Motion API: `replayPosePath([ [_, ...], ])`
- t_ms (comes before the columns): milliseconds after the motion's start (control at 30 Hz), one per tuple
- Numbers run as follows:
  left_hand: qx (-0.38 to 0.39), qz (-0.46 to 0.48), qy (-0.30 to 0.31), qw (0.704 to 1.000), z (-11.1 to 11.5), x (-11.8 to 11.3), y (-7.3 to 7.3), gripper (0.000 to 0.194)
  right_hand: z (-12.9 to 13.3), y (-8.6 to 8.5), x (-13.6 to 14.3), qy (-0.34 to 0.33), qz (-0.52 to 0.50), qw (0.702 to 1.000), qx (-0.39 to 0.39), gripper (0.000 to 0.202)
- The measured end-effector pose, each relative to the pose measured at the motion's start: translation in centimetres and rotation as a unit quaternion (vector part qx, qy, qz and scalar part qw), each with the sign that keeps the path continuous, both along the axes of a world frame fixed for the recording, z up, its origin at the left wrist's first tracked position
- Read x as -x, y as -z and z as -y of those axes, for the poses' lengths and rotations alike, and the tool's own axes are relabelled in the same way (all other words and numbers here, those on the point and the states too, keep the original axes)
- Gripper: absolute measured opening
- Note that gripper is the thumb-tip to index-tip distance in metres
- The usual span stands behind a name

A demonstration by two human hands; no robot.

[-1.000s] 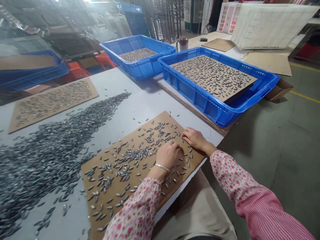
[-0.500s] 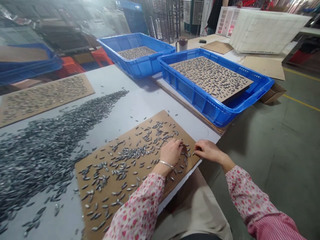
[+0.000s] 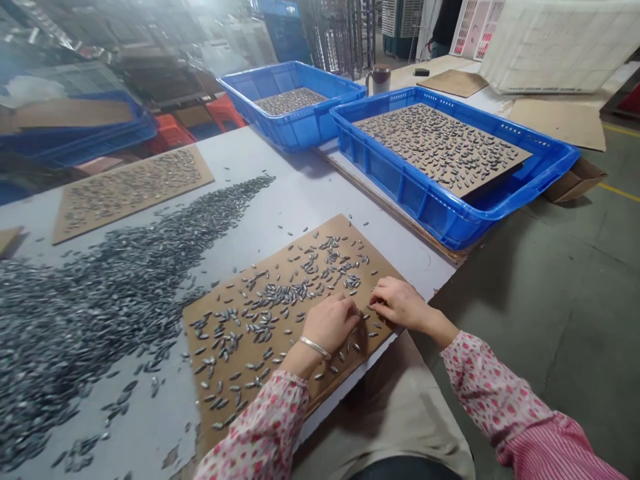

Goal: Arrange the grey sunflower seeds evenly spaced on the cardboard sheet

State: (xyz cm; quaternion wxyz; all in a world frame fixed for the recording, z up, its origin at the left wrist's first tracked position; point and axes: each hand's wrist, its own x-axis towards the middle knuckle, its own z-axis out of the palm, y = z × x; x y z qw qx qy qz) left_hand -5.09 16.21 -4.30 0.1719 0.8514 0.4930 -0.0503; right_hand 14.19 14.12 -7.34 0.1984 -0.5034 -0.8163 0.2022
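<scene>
A brown cardboard sheet (image 3: 385, 270) lies on the white table, scattered with small grey spindle-shaped metal pieces (image 3: 285, 293), some clumped and some apart. My left hand (image 3: 331, 323), with a bracelet at the wrist, rests over the sheet's right part with fingers curled down and closed; its fingertips are partly hidden. Just to its right, my right hand (image 3: 400, 303) is at the sheet's right edge, thumb and fingers pinched together beside a metal piece. Whatever sits in either pinch is too small to make out. Left of the sheet spreads a large heap of the same pieces (image 3: 110, 287).
Two blue bins, a near one (image 3: 400, 190) and a far one (image 3: 295, 130), hold cardboard sheets covered with pieces. Another covered sheet (image 3: 133, 190) lies beyond the heap. A mug (image 3: 381, 80), flat cardboard (image 3: 557, 120) and a white crate (image 3: 555, 47) stand farther back.
My left hand has moved a little toward the near edge of the sheet. My right hand has come inward over the sheet's edge. The view has shifted slightly.
</scene>
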Motion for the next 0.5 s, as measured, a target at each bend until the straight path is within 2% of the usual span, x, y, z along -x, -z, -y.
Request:
replayPosePath([
  [133,0.012,-0.034,0.020,0.999,0.5,0.8,0.4,0.015,0.2,-0.5,0.6,-0.009,0.019,1.000,0.003,0.005],
  [267,-0.031,0.003,0.012,0.999,1.1,1.0,0.0,0.020,1.0,-1.1,0.0,0.038,-0.059,0.997,0.016,0.006],
  [367,-0.029,0.059,0.015,0.998,1.7,-0.3,-0.9,0.019,1.9,-1.3,-0.8,0.089,-0.172,0.979,0.068,0.008],
  [500,-0.047,0.159,0.051,0.985,2.6,-3.3,-1.4,0.021,3.5,-0.9,-2.1,0.115,-0.308,0.932,0.154,0.022],
])
